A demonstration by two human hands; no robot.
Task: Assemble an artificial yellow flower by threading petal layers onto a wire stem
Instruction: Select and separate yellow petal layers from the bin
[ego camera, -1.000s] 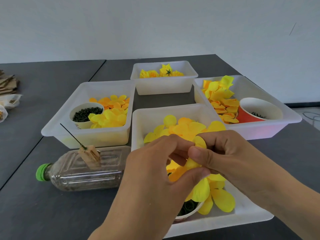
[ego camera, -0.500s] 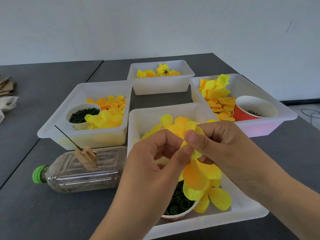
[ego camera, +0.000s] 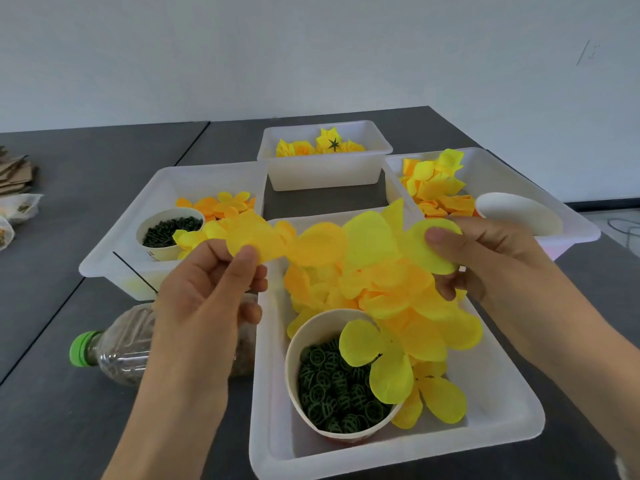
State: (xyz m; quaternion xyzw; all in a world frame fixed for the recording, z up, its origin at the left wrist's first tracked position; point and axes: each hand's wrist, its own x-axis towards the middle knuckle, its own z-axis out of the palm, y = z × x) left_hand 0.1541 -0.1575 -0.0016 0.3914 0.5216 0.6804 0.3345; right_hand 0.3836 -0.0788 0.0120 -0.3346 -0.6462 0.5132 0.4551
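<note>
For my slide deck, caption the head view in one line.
Both hands, left and right, stretch a yellow petal layer above the near tray.

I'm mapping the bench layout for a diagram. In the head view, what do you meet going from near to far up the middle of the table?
Near white tray → paper cup of green rings inside it → loose yellow petals → petal layer held up by both hands → far white tub of finished flowers.
</note>
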